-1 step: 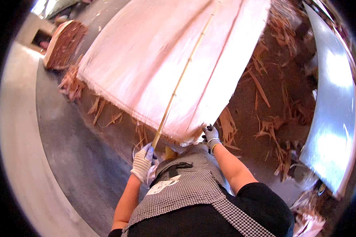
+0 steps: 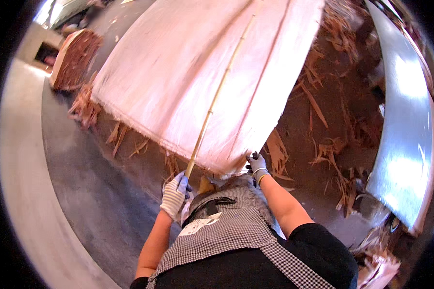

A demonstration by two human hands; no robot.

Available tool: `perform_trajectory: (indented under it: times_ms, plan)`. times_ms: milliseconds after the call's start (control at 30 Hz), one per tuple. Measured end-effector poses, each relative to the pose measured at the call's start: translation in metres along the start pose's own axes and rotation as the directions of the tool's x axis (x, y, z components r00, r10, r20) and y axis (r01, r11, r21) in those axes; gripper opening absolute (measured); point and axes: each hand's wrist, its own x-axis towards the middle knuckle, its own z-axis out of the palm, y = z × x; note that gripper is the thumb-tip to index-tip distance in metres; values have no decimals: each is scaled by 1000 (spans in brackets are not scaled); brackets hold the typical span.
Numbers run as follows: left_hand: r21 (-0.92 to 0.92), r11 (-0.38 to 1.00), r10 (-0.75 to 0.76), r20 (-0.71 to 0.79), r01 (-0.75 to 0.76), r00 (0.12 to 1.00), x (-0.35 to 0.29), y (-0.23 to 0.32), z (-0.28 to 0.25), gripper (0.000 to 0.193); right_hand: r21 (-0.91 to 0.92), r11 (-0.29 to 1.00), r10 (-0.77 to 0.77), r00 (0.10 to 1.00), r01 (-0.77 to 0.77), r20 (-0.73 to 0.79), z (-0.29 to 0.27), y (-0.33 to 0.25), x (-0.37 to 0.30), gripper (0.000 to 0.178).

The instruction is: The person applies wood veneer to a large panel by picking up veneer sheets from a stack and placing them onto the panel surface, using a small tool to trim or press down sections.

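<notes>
My left hand, in a striped knit glove with bluish palm coating, is closed round the near end of a long, thin bamboo pole. The pole runs away from me across a large, pale pink wood veneer sheet. At the sheet's near right corner is my right hand, in a grey glove with dark fingertips. Its fingers are closed at the corner and appear to pinch the edge. The sheet's near edge is rough and lies close to my checked apron.
Torn veneer scraps litter the dark floor on the right. Beyond them stands a long, shiny metal panel. A stack of brown veneer is at the far left, near a pale curved floor strip.
The view has shifted slightly, so the sheet and pole appear a little farther left. Both hands keep nearly the same places and grips.
</notes>
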Motion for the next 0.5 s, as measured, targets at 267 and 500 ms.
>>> perform_trajectory:
  times_ms: [267,500]
  plan:
    - [256,931,216,187,-260,958,111,-16,-42,58,213,975,-39,988,70,-151,9,26,-6,9]
    - [218,654,522,564,-725,640,139,18,-42,53,461,854,-206,971,240,-123,1,-39,-132,11]
